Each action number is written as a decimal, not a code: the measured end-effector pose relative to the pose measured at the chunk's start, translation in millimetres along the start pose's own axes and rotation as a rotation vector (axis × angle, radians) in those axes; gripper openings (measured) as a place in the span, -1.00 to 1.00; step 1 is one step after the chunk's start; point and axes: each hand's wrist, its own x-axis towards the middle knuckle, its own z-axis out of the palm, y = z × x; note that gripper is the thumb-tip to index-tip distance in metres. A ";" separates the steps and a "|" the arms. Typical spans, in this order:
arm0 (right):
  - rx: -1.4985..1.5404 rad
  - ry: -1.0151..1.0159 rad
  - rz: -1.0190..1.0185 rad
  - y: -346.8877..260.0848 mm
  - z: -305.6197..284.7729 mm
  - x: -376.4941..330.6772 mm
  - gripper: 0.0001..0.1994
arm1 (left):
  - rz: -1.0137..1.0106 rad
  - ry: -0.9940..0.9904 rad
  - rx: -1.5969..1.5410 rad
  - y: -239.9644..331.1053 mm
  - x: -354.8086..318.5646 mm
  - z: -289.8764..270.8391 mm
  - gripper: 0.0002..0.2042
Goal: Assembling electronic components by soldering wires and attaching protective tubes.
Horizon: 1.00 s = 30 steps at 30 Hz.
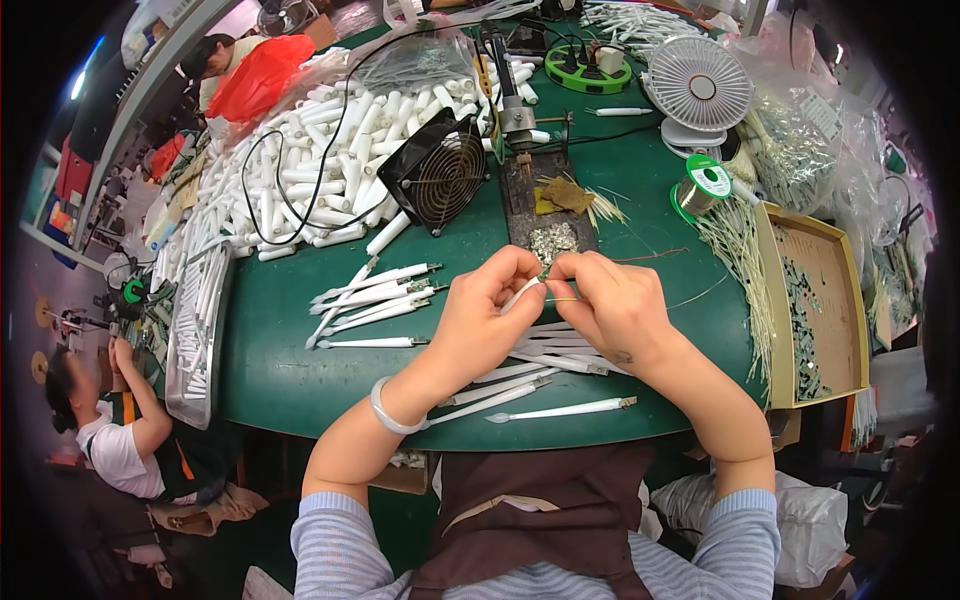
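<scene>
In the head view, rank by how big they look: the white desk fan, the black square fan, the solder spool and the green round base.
1. black square fan
2. white desk fan, close to it in looks, farther away, so unsure
3. green round base
4. solder spool

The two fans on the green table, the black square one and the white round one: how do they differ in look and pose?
The black square fan has a flat box frame with a wire grille; the white round fan has a circular slatted guard on a small base. The black one leans tilted against the heap of white plastic tubes, at the person's left; the white one stands upright at the far right. Both sit on the green table, beyond both hands.
</scene>
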 end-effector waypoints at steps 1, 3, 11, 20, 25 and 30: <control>0.001 -0.001 0.000 0.1 0.4 0.0 -0.84 | -0.001 0.001 0.000 1.5 -0.6 0.4 -0.90; -0.005 0.020 -0.009 0.7 1.5 -0.1 -0.85 | 0.051 0.058 0.077 3.6 -0.8 1.4 -0.90; 0.001 0.008 -0.030 0.4 -1.5 2.4 -0.81 | 0.027 0.062 0.002 -1.6 -0.1 0.2 -0.91; -0.013 -0.031 -0.091 1.9 -3.2 3.7 -0.75 | -0.174 -0.027 -0.246 12.3 2.8 -4.6 -0.94; 0.047 -0.024 -0.021 -3.8 -1.7 2.1 -0.78 | -0.234 -0.037 -0.358 10.8 4.2 -8.1 -0.96; 0.264 -0.038 0.332 -9.0 -3.5 5.7 -0.85 | -0.244 0.000 -0.377 9.1 4.4 -4.7 -0.95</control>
